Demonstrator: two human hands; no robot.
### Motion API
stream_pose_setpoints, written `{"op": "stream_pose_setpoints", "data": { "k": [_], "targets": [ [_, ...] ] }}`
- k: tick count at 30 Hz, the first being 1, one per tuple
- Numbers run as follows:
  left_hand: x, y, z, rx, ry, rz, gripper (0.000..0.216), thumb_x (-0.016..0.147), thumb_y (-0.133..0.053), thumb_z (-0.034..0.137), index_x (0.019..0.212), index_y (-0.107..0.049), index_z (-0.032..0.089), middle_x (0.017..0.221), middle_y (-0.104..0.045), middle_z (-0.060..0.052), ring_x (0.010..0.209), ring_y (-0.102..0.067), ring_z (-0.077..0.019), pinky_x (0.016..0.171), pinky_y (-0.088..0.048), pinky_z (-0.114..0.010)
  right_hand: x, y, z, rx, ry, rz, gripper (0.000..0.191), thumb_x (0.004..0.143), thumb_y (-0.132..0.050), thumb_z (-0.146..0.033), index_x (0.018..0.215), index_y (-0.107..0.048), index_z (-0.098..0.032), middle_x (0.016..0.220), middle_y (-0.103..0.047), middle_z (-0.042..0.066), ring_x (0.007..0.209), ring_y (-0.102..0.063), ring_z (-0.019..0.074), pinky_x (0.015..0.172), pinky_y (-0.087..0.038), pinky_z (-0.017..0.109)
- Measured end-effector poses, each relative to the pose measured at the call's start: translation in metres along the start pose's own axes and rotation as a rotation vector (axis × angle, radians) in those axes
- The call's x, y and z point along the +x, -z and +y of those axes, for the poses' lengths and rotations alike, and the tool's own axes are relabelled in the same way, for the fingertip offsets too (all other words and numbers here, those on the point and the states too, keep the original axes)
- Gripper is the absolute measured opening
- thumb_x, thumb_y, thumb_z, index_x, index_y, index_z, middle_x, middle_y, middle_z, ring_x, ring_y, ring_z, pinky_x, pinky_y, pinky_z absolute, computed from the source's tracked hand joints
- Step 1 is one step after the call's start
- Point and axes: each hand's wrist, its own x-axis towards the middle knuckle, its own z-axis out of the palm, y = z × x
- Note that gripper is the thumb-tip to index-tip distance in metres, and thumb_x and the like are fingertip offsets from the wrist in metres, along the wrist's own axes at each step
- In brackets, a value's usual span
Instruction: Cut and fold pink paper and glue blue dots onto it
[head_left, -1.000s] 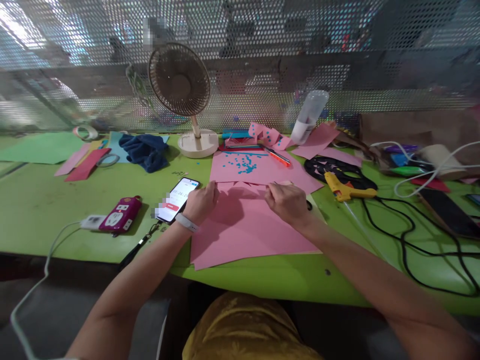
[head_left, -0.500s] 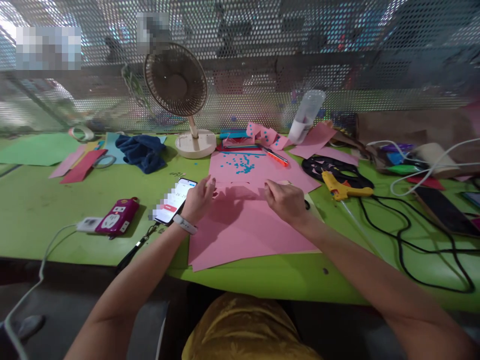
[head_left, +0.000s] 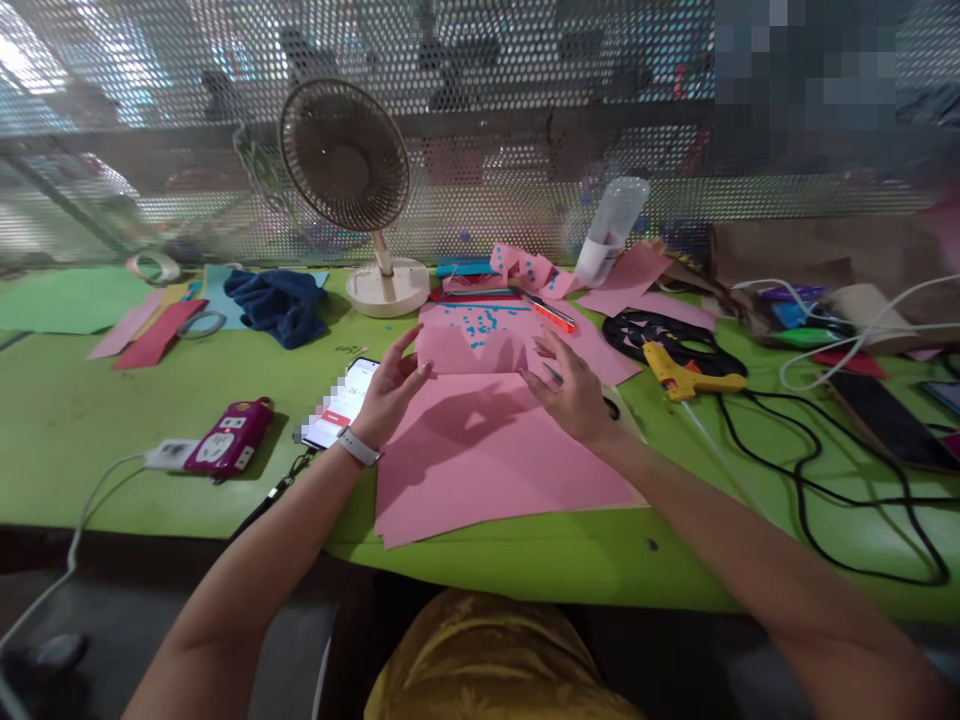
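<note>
A pink paper strip (head_left: 450, 350) with notched edges stands at the back of a large pink paper sheet (head_left: 480, 470). To its left, my left hand (head_left: 390, 388) is open, thumb and fingers apart near the strip's end. My right hand (head_left: 568, 388) is open on the other side, fingers spread beside the strip. Under my right hand, partly hidden, lie what look like scissors, with a dark handle (head_left: 613, 408) showing. Small blue paper dots (head_left: 484, 322) are scattered on another pink sheet behind the strip.
Left of my hands lie a phone (head_left: 337, 408) and a purple power strip (head_left: 231, 438). A fan (head_left: 386, 288), blue cloth (head_left: 281, 308), orange cutter (head_left: 551, 314) and bottle (head_left: 604, 245) stand or lie behind. At right are a yellow glue gun (head_left: 686, 378) and black cable (head_left: 806, 470).
Both hands have gone from closed to open, their fingers now spread apart. The pink strip now shows plainly between them, upright with its notches visible.
</note>
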Motion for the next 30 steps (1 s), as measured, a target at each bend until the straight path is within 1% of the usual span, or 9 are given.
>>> {"op": "stream_pose_setpoints", "data": {
  "k": [5, 8, 10, 16, 19, 22, 25, 27, 30],
  "targets": [
    [-0.003, -0.002, 0.001, -0.005, -0.04, -0.062, 0.064, 0.087, -0.064, 0.036, 0.145, -0.037, 0.029, 0.099, -0.066, -0.006, 0.086, -0.062, -0.0152, 0.085, -0.051, -0.033, -0.002, -0.004, 0.002, -0.011, 0.065, -0.135, 0.079, 0.082, -0.066, -0.043, 0.149, -0.03, -0.021, 0.135, -0.057, 0.017, 0.12, -0.057, 0.0312, 0.1, -0.045, 0.051],
    [-0.004, -0.003, 0.005, -0.006, -0.053, -0.074, 0.065, 0.086, -0.066, 0.034, 0.144, -0.039, 0.028, 0.093, -0.065, -0.004, 0.084, -0.061, -0.0144, 0.082, -0.051, -0.03, -0.002, -0.006, 0.004, 0.022, 0.039, -0.132, 0.089, 0.079, -0.069, -0.039, 0.152, -0.021, -0.021, 0.138, -0.054, 0.018, 0.123, -0.055, 0.0315, 0.101, -0.044, 0.052],
    [-0.004, -0.004, 0.007, 0.008, -0.049, -0.079, 0.065, 0.085, -0.068, 0.034, 0.143, -0.041, 0.028, 0.09, -0.065, -0.004, 0.082, -0.061, -0.0144, 0.081, -0.051, -0.03, -0.002, -0.006, 0.005, 0.05, 0.005, -0.131, 0.09, 0.079, -0.068, -0.037, 0.153, -0.019, -0.022, 0.137, -0.054, 0.018, 0.123, -0.055, 0.0308, 0.099, -0.045, 0.051],
    [-0.002, -0.004, 0.008, -0.013, -0.067, -0.035, 0.07, 0.077, -0.076, 0.033, 0.139, -0.045, 0.025, 0.096, -0.064, -0.004, 0.087, -0.062, -0.015, 0.085, -0.053, -0.032, 0.001, -0.001, 0.004, 0.081, -0.034, -0.081, 0.083, 0.076, -0.068, -0.036, 0.148, -0.03, -0.02, 0.114, -0.065, 0.014, 0.105, -0.061, 0.0278, 0.095, -0.047, 0.049],
    [-0.001, -0.003, 0.008, -0.008, -0.08, -0.02, 0.067, 0.076, -0.077, 0.032, 0.137, -0.047, 0.025, 0.097, -0.063, -0.004, 0.087, -0.062, -0.0141, 0.086, -0.052, -0.031, 0.002, 0.004, -0.001, 0.116, -0.027, -0.078, 0.083, 0.073, -0.072, -0.042, 0.145, -0.037, -0.019, 0.122, -0.061, 0.016, 0.107, -0.059, 0.0281, 0.098, -0.044, 0.049],
    [-0.001, -0.002, 0.009, 0.021, -0.095, -0.012, 0.066, 0.078, -0.076, 0.032, 0.136, -0.047, 0.024, 0.095, -0.063, -0.004, 0.088, -0.063, -0.0147, 0.088, -0.052, -0.031, 0.002, 0.007, -0.008, 0.192, -0.038, -0.118, 0.075, 0.072, -0.073, -0.045, 0.138, -0.047, -0.02, 0.133, -0.056, 0.016, 0.114, -0.055, 0.0285, 0.1, -0.043, 0.048],
    [0.0, -0.002, 0.01, 0.024, -0.098, -0.024, 0.065, 0.078, -0.075, 0.032, 0.136, -0.047, 0.025, 0.093, -0.062, -0.003, 0.086, -0.063, -0.0149, 0.087, -0.052, -0.032, 0.003, 0.006, -0.01, 0.346, -0.144, -0.12, 0.062, 0.074, -0.072, -0.044, 0.128, -0.055, -0.019, 0.124, -0.061, 0.013, 0.107, -0.059, 0.0248, 0.094, -0.047, 0.042],
    [0.0, -0.002, 0.009, 0.027, -0.098, -0.036, 0.066, 0.077, -0.076, 0.031, 0.136, -0.047, 0.025, 0.092, -0.062, -0.002, 0.084, -0.062, -0.014, 0.085, -0.052, -0.031, 0.005, 0.003, -0.008, 0.492, -0.268, -0.095, 0.056, 0.076, -0.071, -0.043, 0.124, -0.057, -0.019, 0.109, -0.066, 0.009, 0.094, -0.061, 0.02, 0.086, -0.05, 0.037],
    [-0.001, -0.001, 0.007, 0.04, -0.084, -0.025, 0.063, 0.079, -0.074, 0.032, 0.136, -0.049, 0.026, 0.089, -0.063, -0.002, 0.081, -0.059, -0.0127, 0.081, -0.051, -0.028, 0.008, -0.002, -0.004, 0.699, -0.448, -0.074, 0.048, 0.073, -0.073, -0.04, 0.115, -0.061, -0.02, 0.086, -0.064, 0.001, 0.076, -0.06, 0.0148, 0.072, -0.052, 0.03]
  ]
}}
